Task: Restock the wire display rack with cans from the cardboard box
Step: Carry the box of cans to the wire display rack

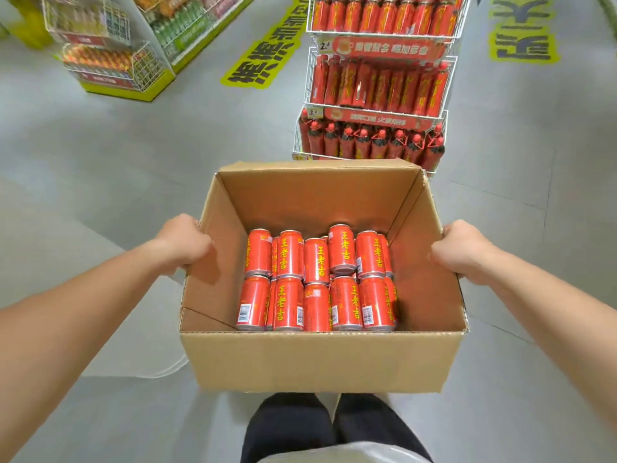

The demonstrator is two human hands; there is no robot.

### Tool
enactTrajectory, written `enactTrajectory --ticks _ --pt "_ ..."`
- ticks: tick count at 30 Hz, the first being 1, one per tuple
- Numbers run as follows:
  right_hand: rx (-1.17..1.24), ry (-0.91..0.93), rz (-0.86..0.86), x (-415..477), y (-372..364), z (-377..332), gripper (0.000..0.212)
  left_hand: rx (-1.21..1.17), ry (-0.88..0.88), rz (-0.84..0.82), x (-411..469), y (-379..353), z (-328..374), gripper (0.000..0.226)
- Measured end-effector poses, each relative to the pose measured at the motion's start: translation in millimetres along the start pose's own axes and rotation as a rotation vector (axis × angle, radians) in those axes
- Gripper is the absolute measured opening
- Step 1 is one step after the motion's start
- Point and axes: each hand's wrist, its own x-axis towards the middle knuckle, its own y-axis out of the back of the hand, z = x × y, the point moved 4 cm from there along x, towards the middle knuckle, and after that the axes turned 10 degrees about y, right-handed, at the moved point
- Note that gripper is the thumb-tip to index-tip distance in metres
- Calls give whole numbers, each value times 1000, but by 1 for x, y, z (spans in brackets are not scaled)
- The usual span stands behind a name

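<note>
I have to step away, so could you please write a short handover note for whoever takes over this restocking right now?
Left hand grips the cardboard box by its left wall; right hand by its right wall. The open box holds red cans lying on their sides. The wire display rack stands just beyond, tiers showing red bottles. No can in hand yet; those in the box are still to shelve.

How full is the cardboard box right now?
Partly full: red cans lie on their sides across the bottom of the cardboard box, while its inner walls stand bare well above them.
</note>
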Motion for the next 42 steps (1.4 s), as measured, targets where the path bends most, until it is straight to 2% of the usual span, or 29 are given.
enactTrajectory --ticks 11,15,22,33,42 --pt "15 -46 16 255 3 -95 14 67 3 -42 251 5 160 30" --pt "53 -119 16 344 -21 -104 16 91 7 -94 341 -14 211 21" --pt "117 -188 5 496 -81 -83 18 142 3 -130 494 -71 278 20" --pt "63 -220 -18 695 -200 -25 12 152 32 -134 697 -216 297 18" --pt "75 -301 12 773 -293 29 18 141 -5 -224 818 -326 292 11"
